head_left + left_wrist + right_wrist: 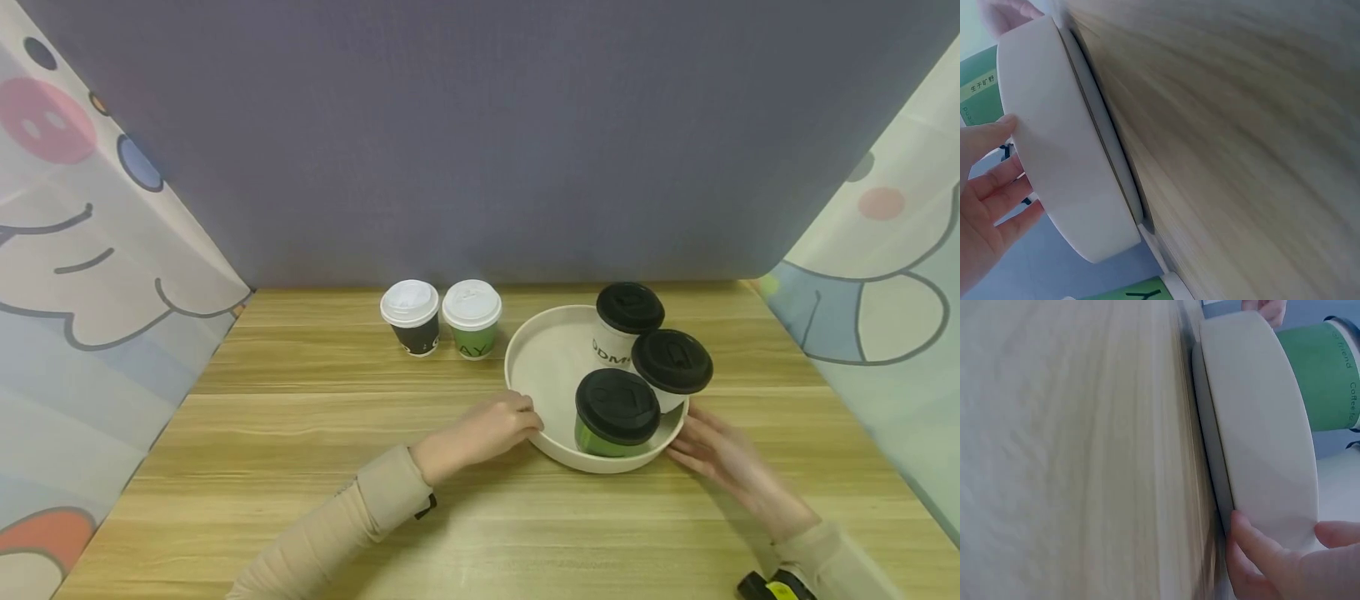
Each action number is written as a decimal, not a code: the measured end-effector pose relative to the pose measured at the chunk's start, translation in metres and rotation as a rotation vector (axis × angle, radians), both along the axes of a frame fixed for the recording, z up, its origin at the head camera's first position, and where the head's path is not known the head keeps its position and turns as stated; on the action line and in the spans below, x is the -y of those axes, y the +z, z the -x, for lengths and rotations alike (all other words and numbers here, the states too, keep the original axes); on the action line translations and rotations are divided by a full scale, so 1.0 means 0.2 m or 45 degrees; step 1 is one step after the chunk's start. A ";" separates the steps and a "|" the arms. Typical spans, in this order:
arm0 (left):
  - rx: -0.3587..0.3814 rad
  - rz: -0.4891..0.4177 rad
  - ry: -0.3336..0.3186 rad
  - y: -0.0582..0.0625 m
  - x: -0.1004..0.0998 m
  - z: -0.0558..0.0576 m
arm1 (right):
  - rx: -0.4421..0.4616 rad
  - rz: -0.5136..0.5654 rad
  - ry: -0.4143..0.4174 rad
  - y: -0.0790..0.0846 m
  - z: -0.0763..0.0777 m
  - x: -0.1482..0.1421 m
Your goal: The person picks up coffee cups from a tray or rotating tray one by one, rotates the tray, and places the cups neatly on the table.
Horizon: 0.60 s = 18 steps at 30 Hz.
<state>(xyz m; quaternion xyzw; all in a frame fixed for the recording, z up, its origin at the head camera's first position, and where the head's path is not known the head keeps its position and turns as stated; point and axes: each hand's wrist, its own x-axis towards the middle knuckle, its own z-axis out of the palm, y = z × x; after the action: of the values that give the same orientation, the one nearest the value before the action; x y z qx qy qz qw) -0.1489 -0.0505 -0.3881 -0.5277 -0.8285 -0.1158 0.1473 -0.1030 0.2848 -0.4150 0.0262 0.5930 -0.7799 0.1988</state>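
Observation:
A round cream tray with a raised rim holds three paper coffee cups with black lids. The green cup is at the front, a white cup stands to its right, and a lettered white cup is farther back. My left hand grips the tray's left rim, its thumb and fingers at the upper edge in the left wrist view. On the opposite side my right hand holds the tray's wall, thumb near the rim and fingers at the lower edge. A low base shows beneath the wall.
Left of the tray, two white-lidded cups stand near the back of the wooden table: a dark cup and a green cup. A grey panel rises behind, and cartoon-printed curtains hang at both sides.

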 end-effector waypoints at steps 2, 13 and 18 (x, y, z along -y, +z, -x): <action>0.015 -0.017 -0.003 0.00 0.01 0.01 | 0.004 -0.010 -0.014 0.00 -0.01 0.01; 0.134 -0.061 0.001 0.00 0.06 0.04 | -0.008 -0.091 -0.073 0.01 -0.07 0.08; 0.160 -0.077 0.011 0.00 0.07 0.06 | 0.004 -0.116 -0.124 0.00 -0.10 0.12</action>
<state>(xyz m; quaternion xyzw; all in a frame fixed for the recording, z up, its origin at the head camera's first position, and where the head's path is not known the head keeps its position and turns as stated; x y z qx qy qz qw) -0.1611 -0.0655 -0.3876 -0.5111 -0.8345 -0.1731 0.1112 -0.0827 0.2613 -0.4142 0.0651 0.6256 -0.7608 0.1600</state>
